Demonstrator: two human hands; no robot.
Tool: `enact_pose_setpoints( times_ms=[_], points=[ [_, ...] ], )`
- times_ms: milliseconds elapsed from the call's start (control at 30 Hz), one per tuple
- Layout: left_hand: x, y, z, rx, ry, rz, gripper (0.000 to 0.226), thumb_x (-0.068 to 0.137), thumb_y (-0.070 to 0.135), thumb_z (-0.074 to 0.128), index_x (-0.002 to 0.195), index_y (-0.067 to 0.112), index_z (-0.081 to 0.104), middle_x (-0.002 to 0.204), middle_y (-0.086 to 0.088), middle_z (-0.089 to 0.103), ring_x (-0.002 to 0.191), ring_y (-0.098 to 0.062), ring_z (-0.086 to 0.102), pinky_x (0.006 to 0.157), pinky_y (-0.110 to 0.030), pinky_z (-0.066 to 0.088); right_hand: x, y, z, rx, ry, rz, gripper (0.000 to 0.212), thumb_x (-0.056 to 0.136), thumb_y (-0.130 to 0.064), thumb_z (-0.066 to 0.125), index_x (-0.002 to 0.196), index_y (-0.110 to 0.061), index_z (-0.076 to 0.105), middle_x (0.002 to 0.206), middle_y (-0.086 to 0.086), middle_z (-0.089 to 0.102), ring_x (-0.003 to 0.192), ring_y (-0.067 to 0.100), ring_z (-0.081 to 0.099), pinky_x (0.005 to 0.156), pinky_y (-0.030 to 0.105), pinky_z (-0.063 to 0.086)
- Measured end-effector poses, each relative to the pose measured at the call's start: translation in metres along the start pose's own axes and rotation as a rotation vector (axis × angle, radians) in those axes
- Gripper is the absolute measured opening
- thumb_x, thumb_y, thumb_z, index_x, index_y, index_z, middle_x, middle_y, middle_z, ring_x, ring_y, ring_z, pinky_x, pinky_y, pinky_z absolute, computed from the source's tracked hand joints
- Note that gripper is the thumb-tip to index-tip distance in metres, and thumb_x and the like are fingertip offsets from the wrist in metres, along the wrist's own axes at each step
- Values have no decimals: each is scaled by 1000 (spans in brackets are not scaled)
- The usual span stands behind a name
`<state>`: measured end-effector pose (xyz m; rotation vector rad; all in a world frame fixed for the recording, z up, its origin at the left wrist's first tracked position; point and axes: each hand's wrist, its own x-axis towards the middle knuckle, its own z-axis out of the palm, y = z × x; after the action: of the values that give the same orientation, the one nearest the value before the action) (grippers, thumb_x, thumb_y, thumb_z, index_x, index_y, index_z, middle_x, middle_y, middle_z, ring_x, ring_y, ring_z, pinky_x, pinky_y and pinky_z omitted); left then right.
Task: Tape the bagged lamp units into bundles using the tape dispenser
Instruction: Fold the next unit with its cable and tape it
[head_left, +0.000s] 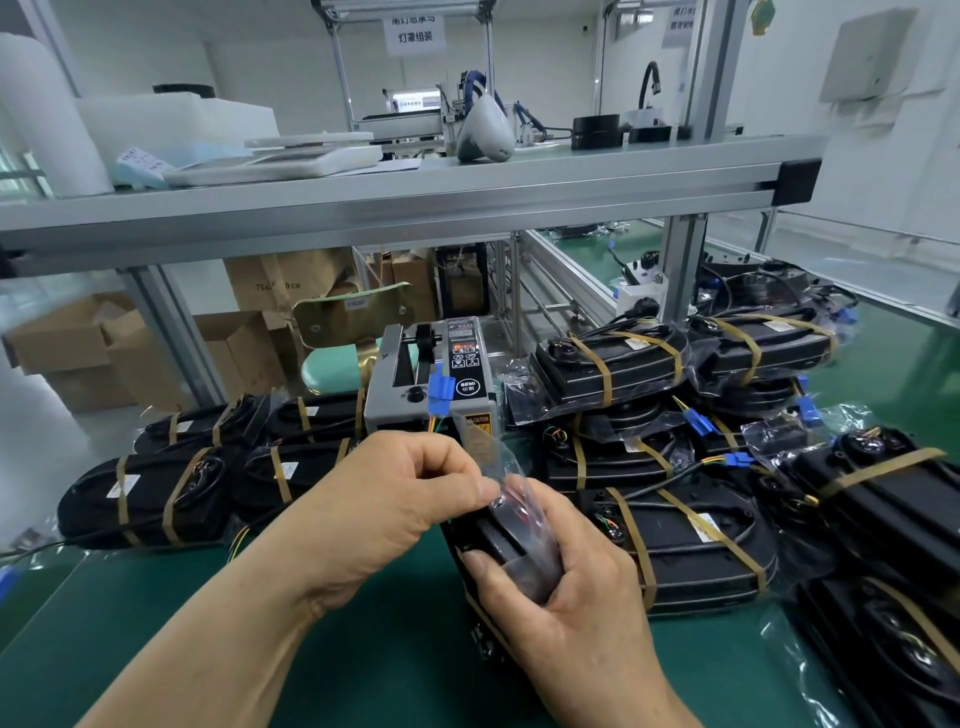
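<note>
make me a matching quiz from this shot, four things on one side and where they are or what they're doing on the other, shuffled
Column one
1. tape dispenser
2. left hand
3. right hand
4. grey dome cover

Column two
a. rests on the upper shelf
b. pinches the clear bag flap
c. stands on the green bench, behind both hands
d. grips the black lamp unit

Pairs: 1-c, 2-b, 3-d, 4-a

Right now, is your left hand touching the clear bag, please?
Touching. The head view shows the left hand pinching the clear bag between thumb and finger.
</note>
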<state>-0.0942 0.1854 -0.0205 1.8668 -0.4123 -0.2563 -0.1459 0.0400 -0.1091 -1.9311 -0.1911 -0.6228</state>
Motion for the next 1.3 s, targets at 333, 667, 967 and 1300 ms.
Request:
enact_pose_setpoints(
  times_ms=[333, 667, 967, 1300],
  points=[
    [-3, 0, 3, 190, 98, 34, 21, 79, 18, 78, 61, 20, 67, 57, 8, 52, 55, -5, 44, 53, -12, 36, -3, 4, 3, -3, -31, -10, 58, 68, -60, 65, 124, -53, 52, 119, -39, 54, 105, -13, 58, 84, 1, 41],
    [-10, -12, 7, -216, 87, -8, 17, 73, 22, 75, 61, 15, 66, 66, -3, 58, 67, -12, 52, 80, -34, 42, 1, 1, 0, -3, 7, -34, 49, 70, -56, 65, 112, -72, 46, 115, -42, 57, 104, -16, 57, 84, -2, 37],
    [-7, -14, -3, -82, 5, -23, 17, 70, 32, 74, 68, 16, 70, 75, -5, 68, 74, -12, 61, 78, -30, 47, -3, 3, 3, -9, -23, -5, 58, 68, -59, 66, 124, -50, 52, 114, -35, 60, 106, -12, 59, 86, 1, 40],
    [-10, -16, -5, 36, 29, 18, 21, 70, 36, 73, 62, 18, 66, 66, 3, 60, 66, -7, 53, 68, -21, 43, -5, 3, 5, -13, -39, 15, 70, 67, -58, 67, 132, -36, 58, 112, -35, 62, 106, -12, 59, 86, 0, 40]
  ],
)
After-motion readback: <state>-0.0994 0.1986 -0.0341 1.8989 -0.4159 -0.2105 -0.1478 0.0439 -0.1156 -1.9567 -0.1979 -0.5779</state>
